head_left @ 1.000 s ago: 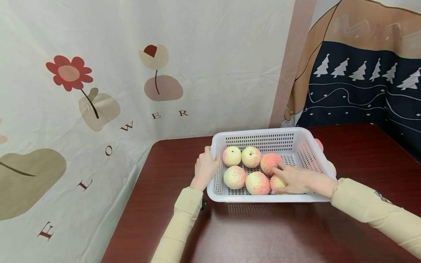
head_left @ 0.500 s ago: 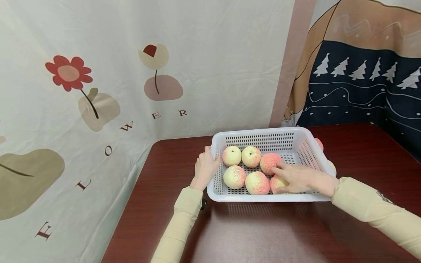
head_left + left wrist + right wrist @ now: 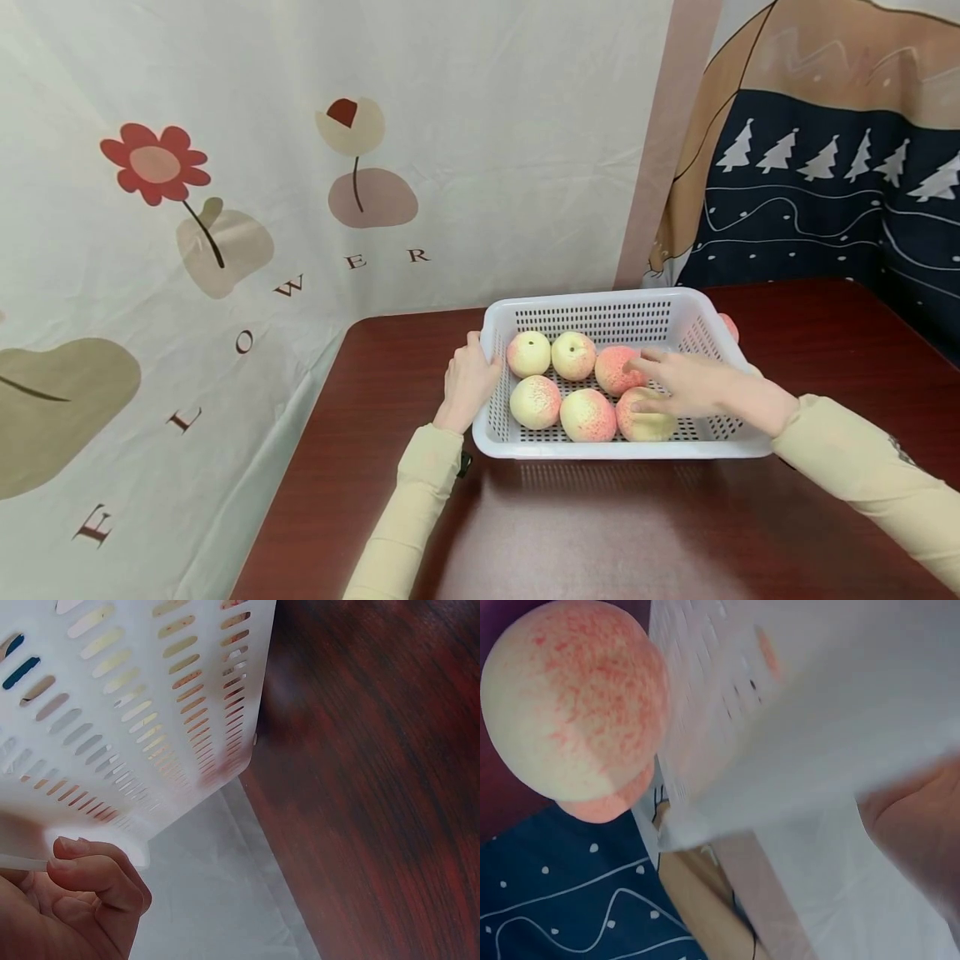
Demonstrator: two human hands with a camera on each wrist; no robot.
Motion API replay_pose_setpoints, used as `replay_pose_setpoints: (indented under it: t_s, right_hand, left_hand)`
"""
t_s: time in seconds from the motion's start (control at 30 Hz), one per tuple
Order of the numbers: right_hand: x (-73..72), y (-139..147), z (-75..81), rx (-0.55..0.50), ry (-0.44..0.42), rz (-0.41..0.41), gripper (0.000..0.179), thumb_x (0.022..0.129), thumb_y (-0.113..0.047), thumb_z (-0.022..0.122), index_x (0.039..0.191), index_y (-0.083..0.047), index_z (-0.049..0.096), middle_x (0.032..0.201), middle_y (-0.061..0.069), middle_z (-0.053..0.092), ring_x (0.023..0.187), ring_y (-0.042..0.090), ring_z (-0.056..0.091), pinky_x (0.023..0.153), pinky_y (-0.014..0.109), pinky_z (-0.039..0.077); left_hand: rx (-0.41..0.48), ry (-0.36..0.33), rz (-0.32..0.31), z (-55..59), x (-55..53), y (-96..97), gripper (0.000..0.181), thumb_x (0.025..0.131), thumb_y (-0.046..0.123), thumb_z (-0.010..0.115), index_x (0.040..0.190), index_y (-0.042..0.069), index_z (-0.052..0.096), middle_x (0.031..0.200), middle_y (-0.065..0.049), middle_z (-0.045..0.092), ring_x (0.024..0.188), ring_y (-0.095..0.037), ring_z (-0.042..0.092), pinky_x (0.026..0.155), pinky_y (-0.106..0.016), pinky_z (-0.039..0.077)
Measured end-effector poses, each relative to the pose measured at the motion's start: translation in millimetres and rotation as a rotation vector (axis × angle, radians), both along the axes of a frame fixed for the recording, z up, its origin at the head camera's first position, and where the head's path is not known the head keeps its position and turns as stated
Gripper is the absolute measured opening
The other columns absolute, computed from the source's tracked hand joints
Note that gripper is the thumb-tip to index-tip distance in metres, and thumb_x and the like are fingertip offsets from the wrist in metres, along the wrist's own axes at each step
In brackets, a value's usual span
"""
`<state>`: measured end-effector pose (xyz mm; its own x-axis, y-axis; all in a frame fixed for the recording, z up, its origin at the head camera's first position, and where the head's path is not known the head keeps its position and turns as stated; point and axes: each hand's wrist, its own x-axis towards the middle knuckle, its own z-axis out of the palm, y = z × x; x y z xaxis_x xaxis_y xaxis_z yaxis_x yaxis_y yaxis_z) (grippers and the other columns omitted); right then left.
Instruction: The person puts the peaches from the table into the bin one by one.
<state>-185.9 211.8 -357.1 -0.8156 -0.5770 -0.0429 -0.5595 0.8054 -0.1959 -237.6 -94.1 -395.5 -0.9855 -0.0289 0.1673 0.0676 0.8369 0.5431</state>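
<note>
A white perforated plastic basket (image 3: 570, 451) sits on the table with several yellow-and-red peaches in two rows toward its left. My left hand (image 3: 470, 383) grips its left rim; the left wrist view shows the fingers (image 3: 97, 874) curled at the edge. Inside the basket's right half, my right hand (image 3: 693, 385) hovers with loosely spread fingers by the front-right peach (image 3: 647, 419). A redder peach (image 3: 617, 371) lies just behind that one, partly overlapped by the fingertips. Nothing is in the right hand's grasp. Only part of the right palm (image 3: 922, 832) appears in the right wrist view.
Outside the basket's right wall lie more peaches, one large (image 3: 570, 697) in the right wrist view, with another partly behind it. The dark red wooden table (image 3: 352, 467) ends on the left and at the back against a printed cloth (image 3: 487, 150).
My right hand has let go of the front-right peach and lifted slightly up and to the right, uncovering it. The left hand stays on the rim.
</note>
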Motion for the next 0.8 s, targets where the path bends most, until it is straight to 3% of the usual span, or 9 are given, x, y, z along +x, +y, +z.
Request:
replay_pose_setpoints:
  t_s: [0.07, 0.27, 0.43, 0.8]
  right_hand:
    - [-1.1, 2.8, 4.6, -0.026, 0.013, -0.012, 0.054, 0.086, -0.048, 0.063, 0.123, -0.01, 0.058, 0.116, 0.009, 0.059, 0.09, 0.018, 0.062, 0.081, 0.042, 0.052]
    - [-3.0, 15.4, 20.0, -0.103, 0.072, -0.065, 0.042, 0.086, -0.038, 0.067, 0.119, -0.013, 0.059, 0.118, 0.009, 0.061, 0.099, 0.021, 0.06, 0.085, 0.048, 0.052]
    - [-0.5, 32.9, 30.1, -0.175, 0.059, -0.16, 0.041, 0.086, -0.031, 0.068, 0.12, -0.011, 0.057, 0.117, 0.013, 0.06, 0.096, 0.024, 0.06, 0.076, 0.045, 0.055]
    - [-2.3, 85.8, 24.3, -0.153, 0.076, -0.312, 0.044, 0.085, -0.021, 0.067, 0.122, -0.003, 0.053, 0.11, 0.02, 0.054, 0.092, 0.03, 0.058, 0.073, 0.047, 0.054]
  left_hand:
    - [0.003, -0.001, -0.001, 0.0, -0.1, -0.1, 0.044, 0.089, 0.021, 0.058, 0.127, 0.003, 0.047, 0.097, -0.019, 0.068, 0.076, -0.03, 0.069, 0.059, -0.037, 0.052]
    - [0.003, -0.003, 0.001, -0.6, -0.6, -0.2, 0.044, 0.089, 0.021, 0.059, 0.128, 0.003, 0.047, 0.098, -0.019, 0.068, 0.076, -0.03, 0.069, 0.06, -0.038, 0.053]
    - [0.004, -0.016, 0.006, -0.3, -1.1, 0.2, 0.045, 0.089, 0.021, 0.058, 0.129, 0.004, 0.047, 0.098, -0.019, 0.068, 0.076, -0.03, 0.069, 0.06, -0.037, 0.052]
    - [0.009, -0.02, 0.006, 1.3, 0.6, -0.1, 0.045, 0.089, 0.021, 0.058, 0.129, 0.003, 0.047, 0.097, -0.019, 0.068, 0.074, -0.03, 0.068, 0.058, -0.037, 0.052]
